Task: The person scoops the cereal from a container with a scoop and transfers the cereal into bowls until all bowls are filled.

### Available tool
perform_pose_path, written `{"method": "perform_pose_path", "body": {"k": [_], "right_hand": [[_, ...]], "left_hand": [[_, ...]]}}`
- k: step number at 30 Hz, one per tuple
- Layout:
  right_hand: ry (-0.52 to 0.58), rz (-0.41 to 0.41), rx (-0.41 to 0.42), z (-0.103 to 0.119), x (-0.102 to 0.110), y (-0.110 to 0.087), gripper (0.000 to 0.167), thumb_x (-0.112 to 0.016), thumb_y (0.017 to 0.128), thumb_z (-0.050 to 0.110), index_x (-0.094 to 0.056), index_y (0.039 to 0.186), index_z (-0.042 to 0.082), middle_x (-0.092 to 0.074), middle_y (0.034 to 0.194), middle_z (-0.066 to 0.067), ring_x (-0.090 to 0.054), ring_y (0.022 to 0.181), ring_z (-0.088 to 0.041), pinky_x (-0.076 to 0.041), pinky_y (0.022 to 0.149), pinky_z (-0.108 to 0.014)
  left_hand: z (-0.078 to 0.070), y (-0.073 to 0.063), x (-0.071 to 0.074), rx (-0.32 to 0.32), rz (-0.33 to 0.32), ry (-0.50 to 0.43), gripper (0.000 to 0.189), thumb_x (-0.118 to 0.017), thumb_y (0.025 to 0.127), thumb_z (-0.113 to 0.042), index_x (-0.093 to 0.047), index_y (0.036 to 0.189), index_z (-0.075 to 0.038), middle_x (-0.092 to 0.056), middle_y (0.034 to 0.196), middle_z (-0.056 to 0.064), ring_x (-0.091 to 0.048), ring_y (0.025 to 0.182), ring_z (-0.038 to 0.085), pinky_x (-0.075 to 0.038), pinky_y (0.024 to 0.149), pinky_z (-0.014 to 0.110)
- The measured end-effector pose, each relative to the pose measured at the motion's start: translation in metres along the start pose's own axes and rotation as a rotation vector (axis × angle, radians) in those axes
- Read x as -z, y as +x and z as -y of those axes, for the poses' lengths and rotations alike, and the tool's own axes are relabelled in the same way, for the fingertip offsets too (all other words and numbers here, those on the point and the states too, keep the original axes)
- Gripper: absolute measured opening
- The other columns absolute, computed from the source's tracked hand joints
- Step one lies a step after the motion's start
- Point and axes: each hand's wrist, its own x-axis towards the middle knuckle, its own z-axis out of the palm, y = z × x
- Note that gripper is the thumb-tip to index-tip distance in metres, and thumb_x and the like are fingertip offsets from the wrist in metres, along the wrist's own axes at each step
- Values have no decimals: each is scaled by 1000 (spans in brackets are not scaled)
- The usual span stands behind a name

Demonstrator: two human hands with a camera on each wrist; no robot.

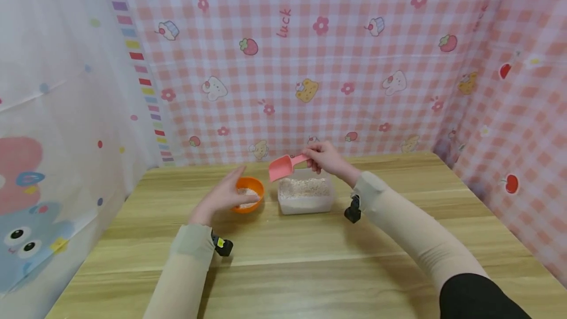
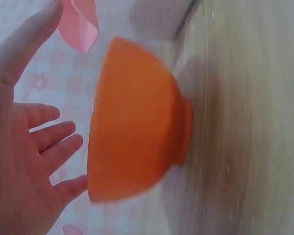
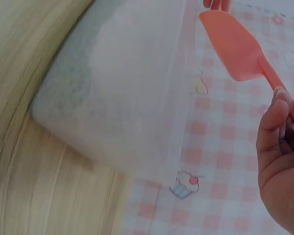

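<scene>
My right hand (image 1: 327,157) pinches the handle of a pink scoop (image 1: 281,167). The scoop is held above the white bin (image 1: 305,205) and leans toward the orange bowl (image 1: 258,184); its pink inner face shows. Pale, grainy stuff (image 1: 306,188) lies in the bin, and a little of the same look is in the bowl. Over the bowl's near left rim spreads my left hand (image 1: 223,196), fingers extended. In the left wrist view that hand's fingers lie along the rim of the bowl (image 2: 132,122); whether they touch it I cannot tell.
Both containers stand on a wood-grain table (image 1: 283,279), bowl left of bin. A pink checked cloth (image 1: 283,63) hangs behind the table's far edge, with more cloth at the left and right. Small black cameras (image 1: 353,210) are strapped under the wrists.
</scene>
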Motion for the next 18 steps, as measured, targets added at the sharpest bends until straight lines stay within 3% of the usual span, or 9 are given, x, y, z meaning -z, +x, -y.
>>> {"method": "perform_pose_path", "body": {"k": [5,13,18], "right_hand": [[8,-24,0,-5,15,-6,29,-51,102,14,-68,100,-10,-59,62,-8,-50,47,-11,-45,43,-23],[-27,-45,-40,-15,33,-14,29,-52,101,15,-67,107,-9,-61,64,-9,-51,48,-12,-45,43,-24],[-52,-33,-72,-17,45,-21,31,-50,102,15,-66,110,-10,-62,68,-11,-52,51,-12,-47,46,-24]], "left_hand": [[-17,11,-9,-40,24,21,107,-78,78,-48,-16,156,-9,-18,159,17,-30,139,37,-27,111,54],[-33,26,-29,-77,55,58,107,-78,77,-51,-20,155,-7,-20,159,10,-20,144,27,-23,114,47],[-40,35,-40,-98,84,81,108,-77,76,-54,-20,154,-5,-19,159,11,-18,145,27,-21,115,45]]}}
